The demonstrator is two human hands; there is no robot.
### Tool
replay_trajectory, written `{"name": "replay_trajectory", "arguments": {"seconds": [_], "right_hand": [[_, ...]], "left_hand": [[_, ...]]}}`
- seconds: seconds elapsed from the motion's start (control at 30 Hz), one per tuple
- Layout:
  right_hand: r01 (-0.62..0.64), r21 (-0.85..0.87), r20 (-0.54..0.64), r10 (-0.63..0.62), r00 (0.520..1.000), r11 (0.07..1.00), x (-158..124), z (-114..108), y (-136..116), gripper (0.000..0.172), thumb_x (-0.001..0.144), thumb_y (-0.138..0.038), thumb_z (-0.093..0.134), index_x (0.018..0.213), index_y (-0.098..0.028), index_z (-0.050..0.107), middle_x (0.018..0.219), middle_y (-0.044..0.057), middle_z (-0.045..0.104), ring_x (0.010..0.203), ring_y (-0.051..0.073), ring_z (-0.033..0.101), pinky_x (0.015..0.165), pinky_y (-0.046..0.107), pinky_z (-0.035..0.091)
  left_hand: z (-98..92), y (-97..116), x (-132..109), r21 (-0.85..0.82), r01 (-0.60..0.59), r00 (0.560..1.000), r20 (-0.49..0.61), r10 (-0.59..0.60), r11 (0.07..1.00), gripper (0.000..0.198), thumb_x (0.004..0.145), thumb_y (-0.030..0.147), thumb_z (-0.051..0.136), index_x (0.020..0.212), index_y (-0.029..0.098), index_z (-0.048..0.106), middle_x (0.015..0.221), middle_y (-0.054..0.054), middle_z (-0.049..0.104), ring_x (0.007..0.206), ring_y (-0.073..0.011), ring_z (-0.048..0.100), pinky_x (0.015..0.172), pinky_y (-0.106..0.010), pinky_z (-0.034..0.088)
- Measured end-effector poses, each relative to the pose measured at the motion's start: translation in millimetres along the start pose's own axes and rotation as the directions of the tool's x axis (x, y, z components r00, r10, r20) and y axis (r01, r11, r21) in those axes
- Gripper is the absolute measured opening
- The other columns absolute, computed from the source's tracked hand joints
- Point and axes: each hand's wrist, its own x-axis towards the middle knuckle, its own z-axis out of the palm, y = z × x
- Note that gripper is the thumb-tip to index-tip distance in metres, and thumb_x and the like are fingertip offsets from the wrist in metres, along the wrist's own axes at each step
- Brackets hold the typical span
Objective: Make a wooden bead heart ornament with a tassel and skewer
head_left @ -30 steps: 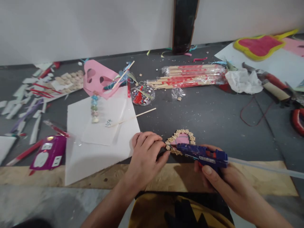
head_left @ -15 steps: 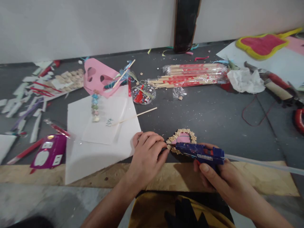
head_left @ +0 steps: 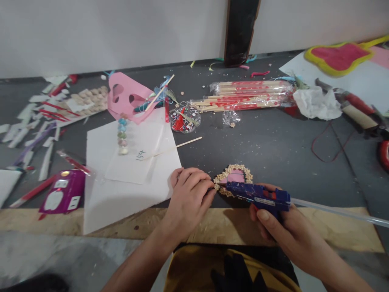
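A small pink heart edged with pale beads lies on the dark mat near the front edge. My right hand grips a blue glue gun, its nozzle pointing left at the heart's left rim; a clear glue stick trails out behind to the right. My left hand is curled, its fingertips pinched together right at the nozzle and the heart's left edge. What the fingers pinch is too small to make out.
White paper sheets with a string of coloured beads lie to the left. Farther off are a pink mask, a tray of googly eyes, bagged wooden sticks, a purple packet, pliers and paper scraps.
Both hands and the glue gun stay at the heart's left edge; only the camera view has shifted slightly.
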Motion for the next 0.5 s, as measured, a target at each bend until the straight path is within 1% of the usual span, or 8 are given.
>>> {"name": "replay_trajectory", "arguments": {"seconds": [0.07, 0.17, 0.27, 0.4, 0.5], "right_hand": [[0.008, -0.004, -0.009, -0.008, 1.0, 1.0, -0.3, -0.1, -0.3, 0.033, 0.093, -0.046, 0.039, 0.115, -0.021, 0.037, 0.079, 0.002, 0.06, 0.055, 0.012, 0.056, 0.048, 0.023, 0.049], [0.009, -0.013, -0.021, -0.01, 1.0, 1.0, -0.1, -0.1, -1.1, 0.037, 0.093, -0.045, 0.04, 0.119, -0.02, 0.034, 0.072, 0.0, 0.06, 0.052, 0.012, 0.056, 0.047, 0.024, 0.048], [0.015, -0.026, -0.031, -0.016, 0.999, 1.0, 0.8, -0.1, -2.1, 0.037, 0.093, -0.045, 0.039, 0.119, -0.02, 0.034, 0.069, -0.001, 0.058, 0.051, 0.013, 0.055, 0.046, 0.024, 0.047], [0.029, -0.059, -0.017, -0.03, 0.999, 0.998, 1.3, -0.1, -3.6, 0.033, 0.093, -0.044, 0.039, 0.116, -0.019, 0.038, 0.066, -0.001, 0.057, 0.052, 0.013, 0.055, 0.047, 0.025, 0.048], [0.037, -0.073, -0.023, -0.039, 0.999, 0.997, 1.6, 0.0, -4.3, 0.034, 0.093, -0.042, 0.04, 0.119, -0.019, 0.04, 0.061, -0.002, 0.056, 0.05, 0.014, 0.055, 0.047, 0.025, 0.048]], "left_hand": [[0.0, 0.3, 0.1, -0.001, 0.004, 1.0, 0.002, -0.004, 1.0, 0.008, 0.088, 0.023, 0.055, 0.089, 0.02, 0.063, 0.096, -0.002, 0.064, 0.102, -0.0209, 0.051, 0.092, -0.045, 0.032], [0.1, 0.7, 0.1, 0.001, 0.005, 1.0, 0.0, -0.005, 1.0, 0.009, 0.088, 0.024, 0.055, 0.088, 0.02, 0.063, 0.095, -0.003, 0.065, 0.101, -0.0214, 0.051, 0.091, -0.045, 0.032], [0.2, 0.9, 0.0, 0.003, 0.012, 1.0, 0.002, -0.012, 1.0, 0.011, 0.088, 0.024, 0.054, 0.088, 0.02, 0.064, 0.095, -0.004, 0.065, 0.101, -0.022, 0.052, 0.092, -0.047, 0.032], [-0.1, 2.0, 0.3, 0.003, 0.014, 1.0, -0.003, -0.014, 1.0, 0.01, 0.087, 0.023, 0.055, 0.087, 0.02, 0.064, 0.094, -0.004, 0.066, 0.1, -0.0225, 0.053, 0.093, -0.048, 0.032], [-0.5, 2.9, 0.8, 0.009, 0.018, 1.0, -0.013, -0.018, 1.0, 0.01, 0.088, 0.023, 0.054, 0.086, 0.021, 0.064, 0.094, -0.004, 0.066, 0.1, -0.0226, 0.053, 0.093, -0.047, 0.033]]}}
